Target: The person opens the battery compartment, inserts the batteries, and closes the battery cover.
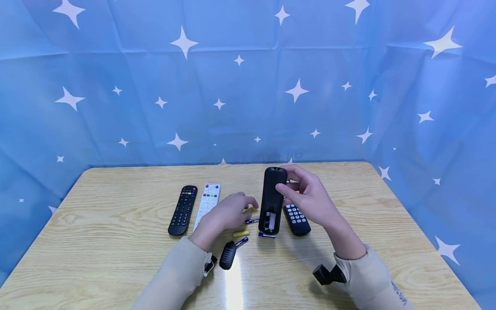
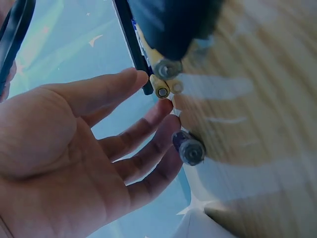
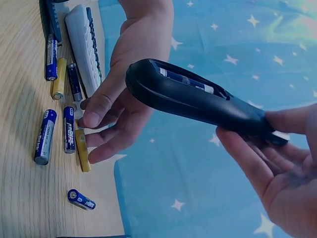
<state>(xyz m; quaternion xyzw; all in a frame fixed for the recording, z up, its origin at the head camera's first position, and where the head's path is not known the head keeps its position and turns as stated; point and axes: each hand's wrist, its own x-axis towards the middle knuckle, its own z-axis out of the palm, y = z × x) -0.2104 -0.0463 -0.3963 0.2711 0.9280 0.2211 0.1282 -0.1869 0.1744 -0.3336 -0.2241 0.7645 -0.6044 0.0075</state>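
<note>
My right hand [image 1: 308, 196] holds a black remote control [image 1: 272, 196] upright by its upper end, its back toward me. Its battery compartment is uncovered, and a battery [image 3: 185, 79] shows inside. Over the loose batteries, my left hand [image 1: 231, 210] reaches down with thumb and fingers apart. Its fingertips are right at a yellow battery [image 3: 81, 146], with a blue battery [image 3: 69, 130] beside it. Another yellow battery [image 1: 241, 234] lies nearer me. A blue-and-silver battery [image 3: 45, 137] rests below the held remote control.
A black remote [image 1: 183, 211] and a white remote [image 1: 208, 200] lie to the left on the wooden table [image 1: 108, 224]. Behind my right hand is a black remote with white buttons [image 1: 297, 220]. A small black remote [image 1: 227, 255] lies near my left wrist. A blue starry cloth [image 1: 240, 107] hangs behind.
</note>
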